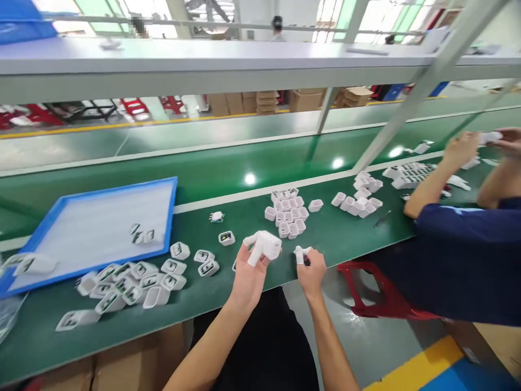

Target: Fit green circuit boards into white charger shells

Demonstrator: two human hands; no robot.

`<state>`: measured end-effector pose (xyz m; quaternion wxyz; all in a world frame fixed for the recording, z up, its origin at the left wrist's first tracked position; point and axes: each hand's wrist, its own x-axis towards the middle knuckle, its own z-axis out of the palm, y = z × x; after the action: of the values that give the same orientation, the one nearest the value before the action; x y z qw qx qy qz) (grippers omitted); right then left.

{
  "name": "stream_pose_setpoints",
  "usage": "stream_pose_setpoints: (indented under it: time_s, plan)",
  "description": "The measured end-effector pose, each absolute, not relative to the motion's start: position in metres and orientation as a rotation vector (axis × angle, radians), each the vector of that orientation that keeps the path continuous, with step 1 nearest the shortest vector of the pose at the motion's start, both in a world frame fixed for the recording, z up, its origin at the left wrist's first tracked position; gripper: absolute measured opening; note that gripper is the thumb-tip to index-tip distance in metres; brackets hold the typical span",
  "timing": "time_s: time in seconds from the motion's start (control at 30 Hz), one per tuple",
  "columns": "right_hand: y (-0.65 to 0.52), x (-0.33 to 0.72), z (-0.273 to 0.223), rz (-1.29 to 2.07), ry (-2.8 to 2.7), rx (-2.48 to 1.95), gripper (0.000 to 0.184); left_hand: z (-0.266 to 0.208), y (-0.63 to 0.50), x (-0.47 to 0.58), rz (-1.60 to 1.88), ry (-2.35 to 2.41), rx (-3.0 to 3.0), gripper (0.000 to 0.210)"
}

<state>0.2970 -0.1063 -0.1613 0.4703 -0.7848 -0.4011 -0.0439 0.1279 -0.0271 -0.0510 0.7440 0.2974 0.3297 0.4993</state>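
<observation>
My left hand (251, 271), wearing white finger covers, holds up a small white plastic housing (272, 245) with rounded edges. Its fingers close around the near side. To its right, at the table's front edge, my right hand (311, 270) has its fingers drawn together, also with white covers; what they pinch, if anything, I cannot make out. Beyond both hands stands a cluster of white housings (290, 216) on the green table. A housing with a yellow part inside (226, 238) and a small board with a white block (217, 216) lie left of the held housing.
Several housings with circuit boards (142, 270) crowd the left side, by a blue-rimmed tray (174, 209). More white housings (358, 205) and a thin tool (381, 219) lie to the right. A co-worker in a dark blue shirt (459, 260) handles a white part. A metal post (391, 130) rises behind.
</observation>
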Motion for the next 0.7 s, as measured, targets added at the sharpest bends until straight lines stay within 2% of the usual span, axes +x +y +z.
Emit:
stream_pose_setpoints:
  time_s: [0.2,0.5,0.67,0.7]
  plan:
    - [-0.105,0.299,-0.166,-0.138,-0.995,-2.002,0.061,-0.003,-0.011,0.107,0.952,0.707,0.016,0.015]
    - [-0.102,0.297,-0.165,-0.172,-0.991,-2.085,0.067,0.017,0.003,0.087,0.891,0.725,-0.268,0.034]
    - [-0.103,0.296,-0.16,-0.151,-0.947,-2.051,0.063,-0.003,0.003,0.076,0.994,0.691,-0.058,0.022]
    - [-0.105,0.294,-0.158,-0.139,-0.941,-2.014,0.061,-0.009,0.001,0.073,1.042,0.696,0.064,0.026]
